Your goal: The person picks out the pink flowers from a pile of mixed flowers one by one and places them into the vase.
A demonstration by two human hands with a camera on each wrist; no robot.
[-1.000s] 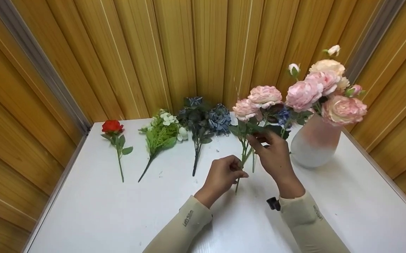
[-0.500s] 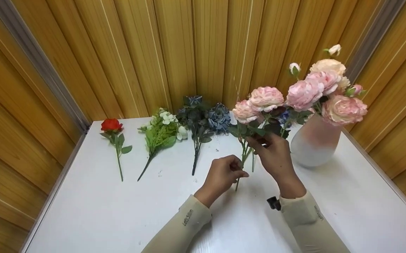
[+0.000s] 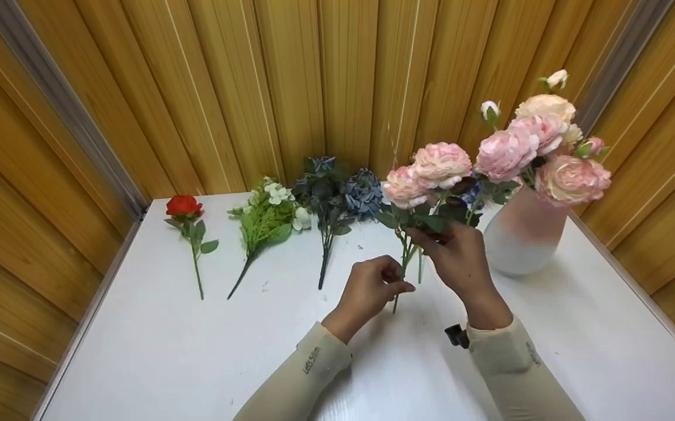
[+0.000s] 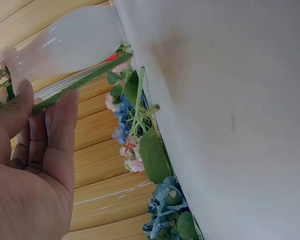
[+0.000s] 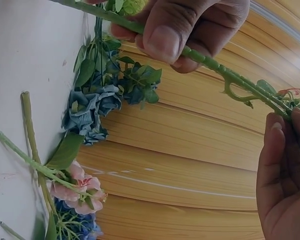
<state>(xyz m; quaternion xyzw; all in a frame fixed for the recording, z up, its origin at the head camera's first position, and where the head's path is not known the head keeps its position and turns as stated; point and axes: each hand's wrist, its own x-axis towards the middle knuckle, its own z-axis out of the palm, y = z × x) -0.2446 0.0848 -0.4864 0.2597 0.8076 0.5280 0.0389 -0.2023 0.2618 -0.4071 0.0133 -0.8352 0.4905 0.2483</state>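
Observation:
A stem of pink peonies (image 3: 442, 165) with green leaves stands nearly upright over the white table, held in both hands. My left hand (image 3: 369, 292) pinches the lower stem between thumb and fingers; its cut end shows below the hand. In the left wrist view the green stem (image 4: 97, 72) slants out past the fingertips. Higher up, just under the leaves, my right hand (image 3: 460, 257) pinches the same stem, as the right wrist view shows with the right hand (image 5: 290, 180) at its edge. A frosted vase (image 3: 524, 240), pink toward the top, holds pink and cream peonies close to the right hand.
Across the table's back lie a red rose (image 3: 185, 206), a leafy green sprig with white blossoms (image 3: 264, 225) and a dark blue flower bunch (image 3: 366, 196). Behind the right hand are blue blossoms (image 5: 79, 222) and a pink flower (image 5: 79, 190) on the tabletop. Wood-patterned walls enclose the table.
Both hands keep their hold on the peony stem, with its heads shifting only slightly. The table scene sits a little higher in the head view.

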